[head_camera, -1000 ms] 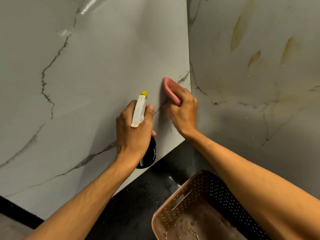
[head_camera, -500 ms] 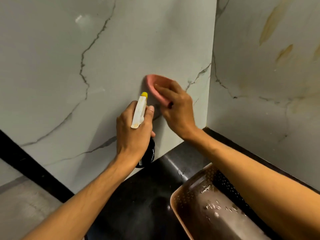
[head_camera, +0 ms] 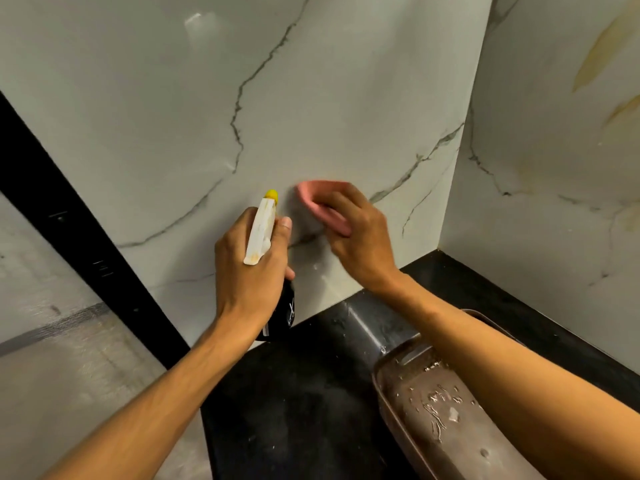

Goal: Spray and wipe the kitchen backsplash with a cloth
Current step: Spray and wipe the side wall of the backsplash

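Left of basket: black countertop bare, passable.
Right of basket: side wall blocks.
Up-left of basket: left hand with spray bottle and right hand with pink cloth crowd the backsplash; the panel above them is open.

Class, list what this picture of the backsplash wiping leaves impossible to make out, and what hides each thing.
Head view: spray bottle body behind left hand, label too small.
Head view: pink cloth blurred, partly under right hand.
Head view: basket cut by bottom edge, crossed by right forearm.
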